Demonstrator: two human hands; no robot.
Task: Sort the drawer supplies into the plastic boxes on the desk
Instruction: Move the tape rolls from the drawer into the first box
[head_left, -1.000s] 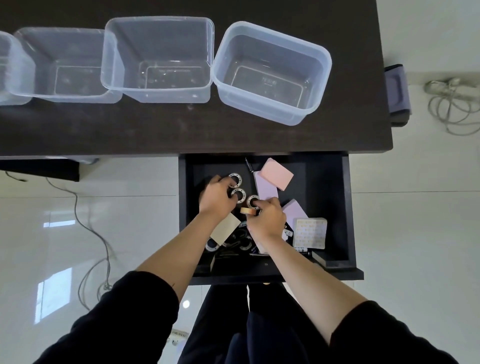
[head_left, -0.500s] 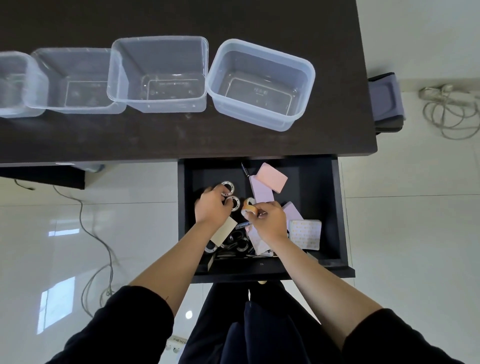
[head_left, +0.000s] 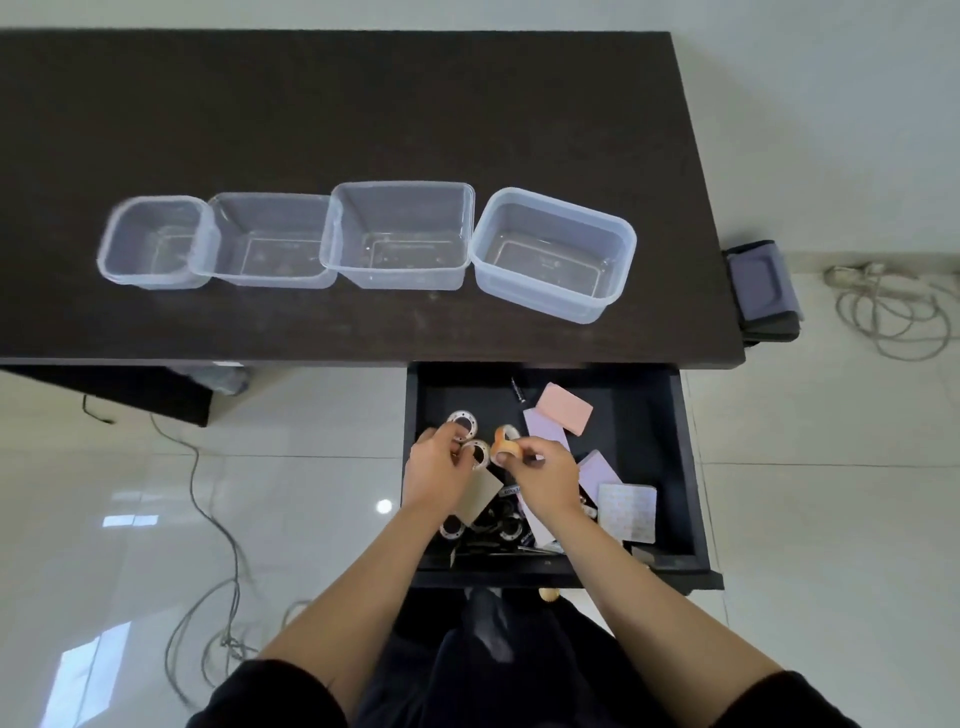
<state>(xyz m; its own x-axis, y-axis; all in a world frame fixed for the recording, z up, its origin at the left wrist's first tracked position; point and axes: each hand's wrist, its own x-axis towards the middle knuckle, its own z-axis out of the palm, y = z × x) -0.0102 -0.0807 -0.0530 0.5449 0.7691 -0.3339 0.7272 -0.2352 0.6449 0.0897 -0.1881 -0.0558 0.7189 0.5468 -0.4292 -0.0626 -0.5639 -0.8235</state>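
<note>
Several clear plastic boxes stand in a row on the dark desk (head_left: 363, 104); the rightmost box (head_left: 553, 254) sits nearest the open black drawer (head_left: 680, 467). Inside the drawer lie patterned tape rolls (head_left: 461, 422), pink and lilac sticky-note pads (head_left: 564, 409), a dotted pad (head_left: 626, 512) and dark clips near the front. My left hand (head_left: 436, 470) grips two patterned tape rolls at the drawer's left. My right hand (head_left: 545, 475) pinches a small orange tape roll (head_left: 506, 441) just above the clutter.
A folded grey pouch (head_left: 763, 286) hangs off the desk's right end. Cables (head_left: 883, 312) lie coiled on the white tiled floor at right, and another cable (head_left: 208, 519) trails across the floor at left. My dark-clothed legs sit under the drawer front.
The view has tilted up, showing the whole desk and all the boxes. My right hand has lifted the orange tape roll slightly; my left hand stays on the patterned rolls.
</note>
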